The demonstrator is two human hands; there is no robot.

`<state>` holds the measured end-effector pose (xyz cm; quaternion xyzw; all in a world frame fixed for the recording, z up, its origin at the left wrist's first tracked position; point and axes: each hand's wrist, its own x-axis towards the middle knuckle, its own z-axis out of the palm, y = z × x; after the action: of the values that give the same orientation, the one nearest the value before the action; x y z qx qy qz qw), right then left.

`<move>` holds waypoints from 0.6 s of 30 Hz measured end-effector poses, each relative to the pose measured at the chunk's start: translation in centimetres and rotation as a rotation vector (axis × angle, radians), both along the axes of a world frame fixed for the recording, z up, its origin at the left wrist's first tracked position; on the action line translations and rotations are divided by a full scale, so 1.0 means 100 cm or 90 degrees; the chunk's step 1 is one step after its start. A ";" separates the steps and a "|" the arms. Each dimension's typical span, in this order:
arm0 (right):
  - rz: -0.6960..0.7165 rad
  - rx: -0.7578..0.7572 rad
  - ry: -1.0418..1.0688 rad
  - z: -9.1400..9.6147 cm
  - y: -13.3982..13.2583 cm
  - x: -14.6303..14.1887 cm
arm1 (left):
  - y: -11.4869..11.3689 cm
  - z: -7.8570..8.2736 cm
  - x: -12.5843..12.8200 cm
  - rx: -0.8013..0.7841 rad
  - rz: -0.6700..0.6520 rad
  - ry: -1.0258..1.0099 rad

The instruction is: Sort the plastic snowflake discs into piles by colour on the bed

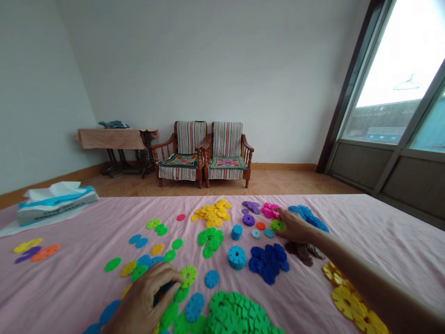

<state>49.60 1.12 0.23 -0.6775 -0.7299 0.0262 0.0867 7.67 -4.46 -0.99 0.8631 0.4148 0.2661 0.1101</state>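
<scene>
Notched plastic discs are spread over a pink cloth [114, 222], partly grouped by colour. Grouping appears well advanced at centre and right: single-colour piles are formed in yellow [212, 213], pink [270, 210], dark blue [269, 263] and brown [301, 253], with a large green pile [239, 313] at the near edge. On the left, mixed discs are left loose, among them a green disc [113, 264] and an orange disc [46, 253].

A yellow-green disc [188, 277] is located at the fingertips of the left hand [148, 287], by whose thumb and forefinger its rim appears pinched. Being round, it has no long axis; its flat face is turned up towards the viewer, seemingly slightly tilted. The right hand [295, 226] is extended over a lime disc [278, 225], beside the pink pile; whether anything is grasped by its fingers cannot be told.
</scene>
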 end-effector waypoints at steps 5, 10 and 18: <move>0.010 -0.026 0.003 0.010 -0.007 0.001 | -0.001 0.002 0.001 -0.006 0.006 0.003; 0.020 -0.019 0.018 0.011 -0.009 0.000 | -0.001 -0.001 0.000 -0.012 0.012 0.004; 0.027 0.028 0.050 0.008 -0.008 0.003 | 0.001 -0.006 -0.001 -0.019 0.016 -0.002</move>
<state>49.87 0.35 1.04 -0.6583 -0.7405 0.0389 0.1296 7.54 -4.40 -1.59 0.8558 0.4291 0.2626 0.1203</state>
